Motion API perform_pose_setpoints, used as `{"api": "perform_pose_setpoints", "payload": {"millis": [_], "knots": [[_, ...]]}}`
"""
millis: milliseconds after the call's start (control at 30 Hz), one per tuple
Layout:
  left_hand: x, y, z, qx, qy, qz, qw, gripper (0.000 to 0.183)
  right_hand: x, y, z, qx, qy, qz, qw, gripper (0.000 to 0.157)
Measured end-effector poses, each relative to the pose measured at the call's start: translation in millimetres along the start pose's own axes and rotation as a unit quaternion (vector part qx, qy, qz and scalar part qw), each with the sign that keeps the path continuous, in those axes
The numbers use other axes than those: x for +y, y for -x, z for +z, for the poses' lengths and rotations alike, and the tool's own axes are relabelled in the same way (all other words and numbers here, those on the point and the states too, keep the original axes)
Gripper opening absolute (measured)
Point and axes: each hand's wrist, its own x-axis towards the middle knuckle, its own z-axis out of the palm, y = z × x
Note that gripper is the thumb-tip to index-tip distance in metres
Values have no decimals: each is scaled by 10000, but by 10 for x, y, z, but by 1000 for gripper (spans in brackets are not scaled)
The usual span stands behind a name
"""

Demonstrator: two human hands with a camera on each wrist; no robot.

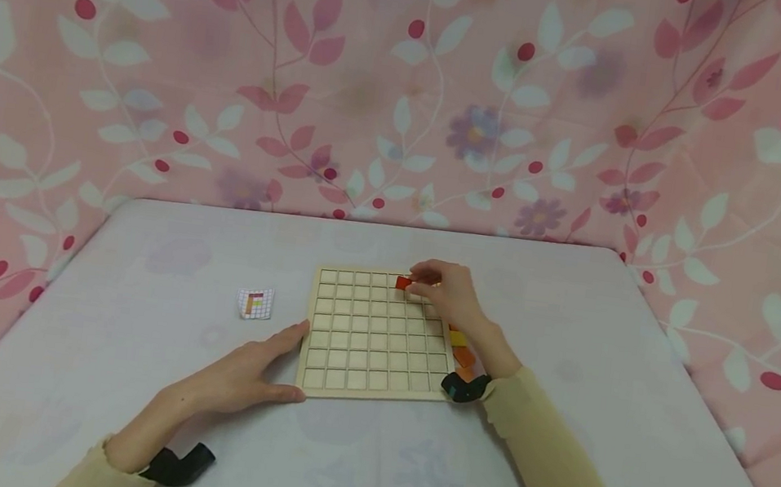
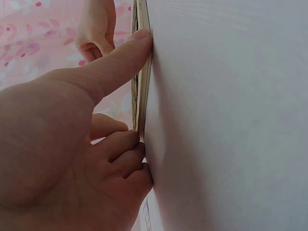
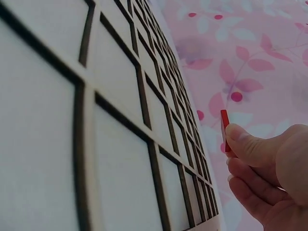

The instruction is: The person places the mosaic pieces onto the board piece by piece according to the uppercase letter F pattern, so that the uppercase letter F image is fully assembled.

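A pale wooden board with a raised grid of square cells lies on the table. My left hand touches its left side, with the thumb near the front left corner and the fingers farther up the edge. In the left wrist view the thumb rests against the board's thin edge. Over the board's far right part, my right hand pinches a small red tile between thumb and fingers. The right wrist view shows the red tile edge-on, held upright and apart from the grid.
Left of the board lies a small paper card printed with a coloured grid pattern. A yellow tile and orange tiles lie along the board's right side, partly hidden by the right arm. Floral cloth hangs behind the table.
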Motion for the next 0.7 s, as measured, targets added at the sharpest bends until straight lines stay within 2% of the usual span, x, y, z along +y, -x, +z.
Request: {"api": "perform_pose_setpoints", "payload": {"millis": [233, 467, 700], "knots": [[8, -1, 5, 0, 2, -35, 10000, 102, 19, 8, 76, -37, -164, 148, 9997, 28], [-1, 6, 6, 4, 23, -72, 10000, 102, 84, 14, 126, -250, -64, 153, 9995, 27], [6, 7, -5, -4, -12, -75, 10000, 101, 136, 22, 150, -268, 5, 191, 9995, 29]]}}
